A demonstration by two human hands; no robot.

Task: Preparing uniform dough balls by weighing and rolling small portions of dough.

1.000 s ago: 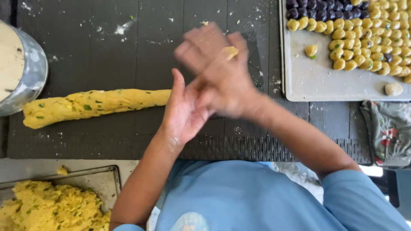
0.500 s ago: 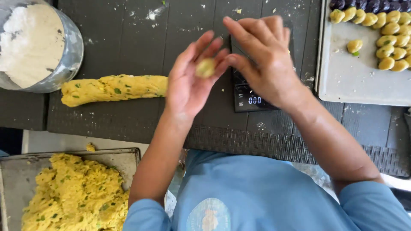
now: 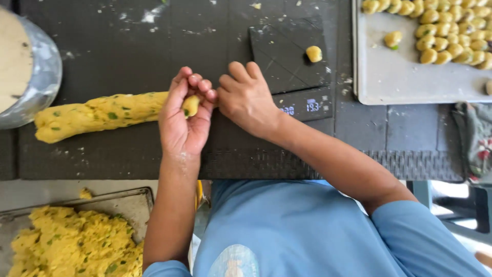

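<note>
Left of the fingers sat a flour-filled metal bowl [image 3: 31,77] and a long yellow, green-flecked dough log [image 3: 102,115], largely uncut; below it, a metal tray of loose yellow dough [image 3: 77,243] waited. The left hand [image 3: 182,120] cupped the log's end, fingers curled around it; the right hand [image 3: 246,97] pinched there too. Right of the fingers, one small dough ball [image 3: 313,53] rested on the black digital scale [image 3: 289,56], and the grey baking tray [image 3: 405,77] held rows of finished balls [image 3: 446,31], part-filled by my judgement.
</note>
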